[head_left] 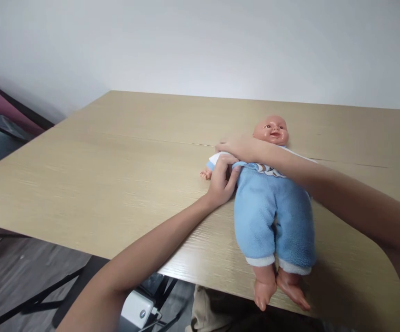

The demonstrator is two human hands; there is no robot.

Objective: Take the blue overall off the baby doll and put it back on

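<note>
A baby doll (274,216) in a light blue fleece outfit with white cuffs lies on its back on the table. Its bald head points to the far side, and its bare feet reach the near edge. My left hand (223,180) is closed on the outfit at the doll's side, thumb and fingers pinching the cloth beside the white and blue sleeve (214,159). Across the doll's chest reaches my right forearm, partly covering a printed trim. My right hand (238,146) bends down at the top of that sleeve; its fingers are blurred and partly hidden.
The wood-coloured table (99,175) has a seam across it and backs onto a pale wall (200,46). Below the near edge are a white box-shaped device (137,308) with a cable and black metal legs. Pink and dark fabric (8,108) is at far left.
</note>
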